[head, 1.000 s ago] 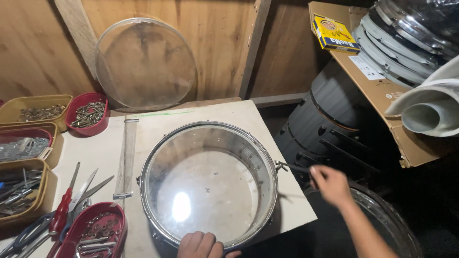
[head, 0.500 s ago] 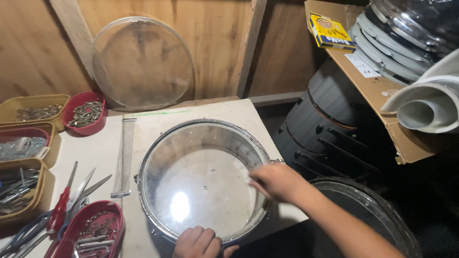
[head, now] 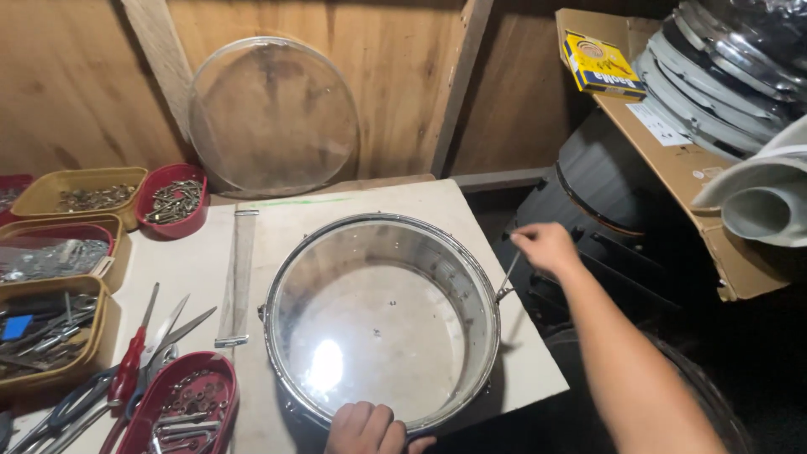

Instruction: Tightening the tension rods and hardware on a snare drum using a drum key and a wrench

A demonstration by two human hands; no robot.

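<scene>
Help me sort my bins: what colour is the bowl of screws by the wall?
Red, seen in the head view: the bowl sits beside a yellow tray.

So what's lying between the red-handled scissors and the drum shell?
In the head view, a long snare wire strip lies on the board between the red-handled scissors and drum shell.

One drum shell (head: 382, 315), two red bowls (head: 172, 198), three yellow trays (head: 88, 195)
</scene>
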